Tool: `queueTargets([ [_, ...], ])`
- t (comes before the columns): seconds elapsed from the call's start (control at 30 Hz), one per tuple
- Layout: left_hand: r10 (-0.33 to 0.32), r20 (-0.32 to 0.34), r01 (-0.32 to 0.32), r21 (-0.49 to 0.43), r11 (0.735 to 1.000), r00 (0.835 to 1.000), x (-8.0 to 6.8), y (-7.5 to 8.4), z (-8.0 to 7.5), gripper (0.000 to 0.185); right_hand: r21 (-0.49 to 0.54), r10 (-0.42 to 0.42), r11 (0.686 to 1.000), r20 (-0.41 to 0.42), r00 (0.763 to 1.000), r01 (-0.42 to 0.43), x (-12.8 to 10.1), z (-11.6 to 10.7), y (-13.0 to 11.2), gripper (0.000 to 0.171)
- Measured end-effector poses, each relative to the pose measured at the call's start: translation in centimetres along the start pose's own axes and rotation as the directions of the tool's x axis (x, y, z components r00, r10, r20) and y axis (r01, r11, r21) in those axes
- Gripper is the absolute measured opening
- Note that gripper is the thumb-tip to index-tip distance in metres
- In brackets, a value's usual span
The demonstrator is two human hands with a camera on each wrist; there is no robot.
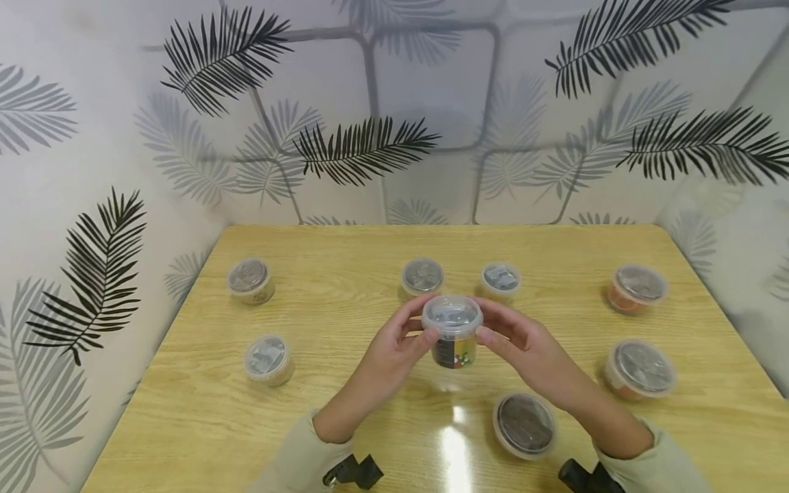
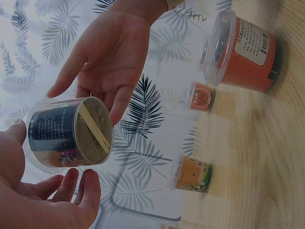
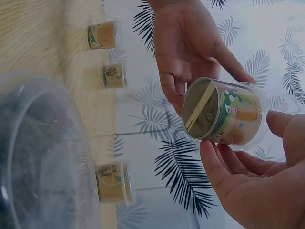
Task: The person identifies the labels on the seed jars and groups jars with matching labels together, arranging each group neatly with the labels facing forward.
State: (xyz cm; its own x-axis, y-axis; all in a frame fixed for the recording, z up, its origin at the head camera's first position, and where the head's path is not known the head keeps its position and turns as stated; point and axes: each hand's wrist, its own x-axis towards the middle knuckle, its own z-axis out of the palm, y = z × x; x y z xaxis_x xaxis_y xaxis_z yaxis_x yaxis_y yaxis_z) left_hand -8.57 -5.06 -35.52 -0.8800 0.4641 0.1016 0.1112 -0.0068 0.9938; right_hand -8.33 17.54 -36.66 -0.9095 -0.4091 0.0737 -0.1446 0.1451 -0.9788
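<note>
**Holding a lidded tub above the tabletop**

Holding a small clear-lidded tub between them, both hands are lifting it above the middle of the tabletop. The left hand is pinching its left side with thumb and fingertips, and the right hand is doing the same on the right side. Nearest the front edge, a dark-filled tub is sitting just beside the right forearm. Farther back, two orange tubs are standing near the right edge, two pale tubs near the left edge, and two more tubs just behind the hands.
</note>
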Motion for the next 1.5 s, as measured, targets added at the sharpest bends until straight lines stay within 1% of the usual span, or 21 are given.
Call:
queueTargets([
  [0.1,-0.007,-0.013,0.007,-0.007,1.000,1.000,0.1,-0.7,-0.2,0.049,0.012,0.004,1.000,0.001,1.000,-0.004,-0.1,-0.1,0.0,0.044],
  [0.27,0.007,-0.035,-0.008,-0.026,1.000,0.999,0.4,-2.5,-0.4,0.044,0.042,0.005,0.999,0.001,1.000,-0.005,-0.2,0.0,0.1,0.044],
  [0.5,0.038,-0.004,-0.038,-0.040,0.998,0.999,0.2,-3.1,-0.4,0.044,0.066,0.005,0.998,-0.018,1.000,-0.004,-0.2,0.4,0.3,0.042],
  [0.6,0.034,0.029,-0.032,-0.052,0.998,0.999,0.1,-3.1,-0.2,0.049,0.060,-0.001,0.998,-0.009,1.000,0.001,-0.1,0.5,0.4,0.043],
  [0.73,0.017,0.081,-0.013,-0.054,0.998,0.997,0.1,-3.0,0.2,0.058,0.059,0.002,0.998,0.025,1.000,-0.003,0.0,0.7,0.5,0.045],
  [0.9,0.014,0.106,-0.010,-0.037,0.999,0.994,0.0,-3.0,0.4,0.064,0.036,0.008,0.999,0.058,0.998,-0.010,0.2,0.9,0.6,0.048],
  [1.13,0.024,0.122,-0.021,-0.024,0.999,0.992,-0.1,-3.0,0.2,0.060,0.071,-0.006,0.997,0.092,0.996,0.000,0.3,1.0,0.6,0.046],
  [1.23,0.010,0.119,-0.008,-0.012,1.000,0.993,-0.3,-1.8,0.2,0.061,0.054,0.002,0.999,0.084,0.996,-0.007,0.2,1.0,0.6,0.045],
  [1.37,-0.021,0.098,0.020,0.005,1.000,0.995,-0.7,-0.2,0.1,0.060,0.032,0.028,0.999,0.058,0.998,-0.030,0.0,0.8,0.6,0.043],
  [1.5,-0.026,0.066,0.025,0.013,1.000,0.997,-0.8,-0.3,-0.1,0.053,0.049,0.025,0.998,0.045,0.999,-0.027,-0.2,0.7,0.6,0.043],
])
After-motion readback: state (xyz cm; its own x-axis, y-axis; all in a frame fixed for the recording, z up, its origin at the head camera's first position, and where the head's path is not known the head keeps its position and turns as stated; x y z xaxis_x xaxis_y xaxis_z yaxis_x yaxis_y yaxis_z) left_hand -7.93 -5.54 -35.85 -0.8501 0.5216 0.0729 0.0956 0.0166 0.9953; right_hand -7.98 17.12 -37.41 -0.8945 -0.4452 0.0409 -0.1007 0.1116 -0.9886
